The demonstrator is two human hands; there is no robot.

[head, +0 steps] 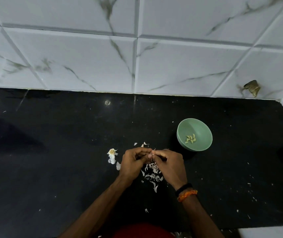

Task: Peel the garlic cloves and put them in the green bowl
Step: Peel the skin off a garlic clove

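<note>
My left hand [133, 162] and my right hand [169, 163] meet fingertip to fingertip over the black counter, pinching a small garlic clove [151, 152] between them; most of the clove is hidden by the fingers. A strip of skin hangs down from it. The green bowl [204, 129] stands to the right of my hands and holds several peeled cloves [190, 139]. A garlic bulb remnant [112, 154] with a loose clove [118, 166] lies left of my left hand.
A heap of white garlic skins [151, 175] lies on the black counter [51, 152] under my hands, with flakes scattered to the right. A white tiled wall [137, 57] rises behind the counter and turns a corner at the far right.
</note>
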